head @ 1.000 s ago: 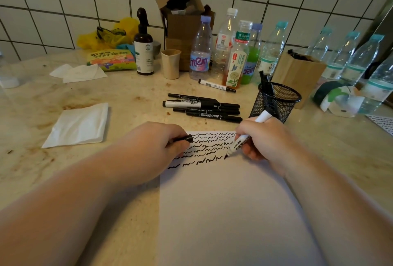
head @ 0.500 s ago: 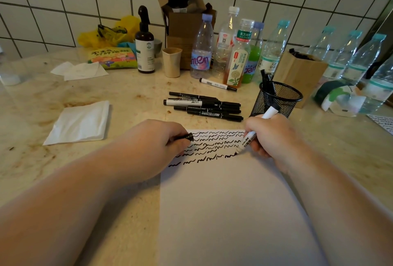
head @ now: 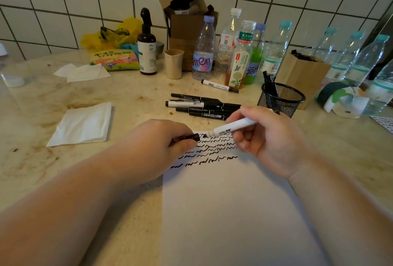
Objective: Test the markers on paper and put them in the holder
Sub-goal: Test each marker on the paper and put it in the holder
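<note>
Head view: the right hand (head: 270,138) holds a white marker (head: 231,127), its tip pointing at the black cap (head: 192,137) pinched by the left hand (head: 153,149), above the scribbled paper (head: 223,202). The mesh holder (head: 280,100) stands at two o'clock, its contents hard to make out.

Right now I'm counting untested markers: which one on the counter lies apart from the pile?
The white marker by the bottles, alone behind the pile of markers.
</note>
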The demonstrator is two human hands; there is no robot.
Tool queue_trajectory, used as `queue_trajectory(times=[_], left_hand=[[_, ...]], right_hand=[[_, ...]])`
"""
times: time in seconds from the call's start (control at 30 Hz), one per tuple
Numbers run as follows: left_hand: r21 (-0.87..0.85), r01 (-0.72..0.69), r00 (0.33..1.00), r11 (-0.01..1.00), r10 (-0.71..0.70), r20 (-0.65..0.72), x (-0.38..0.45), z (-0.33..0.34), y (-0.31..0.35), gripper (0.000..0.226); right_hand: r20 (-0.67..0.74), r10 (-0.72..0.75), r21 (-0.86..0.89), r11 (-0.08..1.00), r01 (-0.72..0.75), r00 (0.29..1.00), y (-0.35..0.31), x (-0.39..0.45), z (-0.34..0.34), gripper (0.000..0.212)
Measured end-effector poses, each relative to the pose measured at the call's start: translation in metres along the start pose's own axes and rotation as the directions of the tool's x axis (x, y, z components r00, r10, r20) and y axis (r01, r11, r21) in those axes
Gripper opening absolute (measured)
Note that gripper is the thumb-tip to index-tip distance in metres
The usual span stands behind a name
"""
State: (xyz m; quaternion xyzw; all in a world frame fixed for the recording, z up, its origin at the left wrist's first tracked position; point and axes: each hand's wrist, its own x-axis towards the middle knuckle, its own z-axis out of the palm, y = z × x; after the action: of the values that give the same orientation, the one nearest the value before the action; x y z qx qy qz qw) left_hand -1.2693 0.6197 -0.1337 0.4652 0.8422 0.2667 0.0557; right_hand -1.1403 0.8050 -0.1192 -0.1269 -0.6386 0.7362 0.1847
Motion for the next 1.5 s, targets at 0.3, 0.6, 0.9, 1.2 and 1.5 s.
queue_trajectory(times=[0.3, 0.6, 0.9, 1.2, 1.5], left_hand=[[-0.008, -0.015, 1.0, 1.0, 0.015, 0.014, 0.0, 0.001, 0.001, 0.015], [0.005, -0.02, 0.999, 1.0, 0.02, 0.035, -0.002, -0.003, 0.006, 0.014], [0.079, -0.044, 0.997, 0.996, 0.049, -0.064, -0.006, -0.002, 0.018, 0.017], [-0.01, -0.023, 0.997, 1.0, 0.024, 0.071, -0.007, -0.002, 0.008, 0.021], [-0.046, -0.005, 0.999, 0.999, 0.003, -0.044, 0.001, 0.001, 0.003, 0.007]], right_hand=[[0.077, 0.005, -0.11, 0.994, 0.004, 0.997, 0.001, -0.004, 0.001, 0.017], [0.117, 0.038, -0.094, 0.995, -0.027, 0.992, -0.001, -0.006, 0.002, 0.017], [0.126, 0.015, -0.064, 0.998, -0.007, 0.992, -0.004, -0.008, 0.004, 0.013], [0.185, 0.001, -0.2, 0.979, 0.036, 0.983, 0.003, -0.006, 0.0, 0.01], [-0.185, -0.273, -0.002, 0.961, 0.278, 0.944, -0.015, 0.002, -0.02, 0.006]])
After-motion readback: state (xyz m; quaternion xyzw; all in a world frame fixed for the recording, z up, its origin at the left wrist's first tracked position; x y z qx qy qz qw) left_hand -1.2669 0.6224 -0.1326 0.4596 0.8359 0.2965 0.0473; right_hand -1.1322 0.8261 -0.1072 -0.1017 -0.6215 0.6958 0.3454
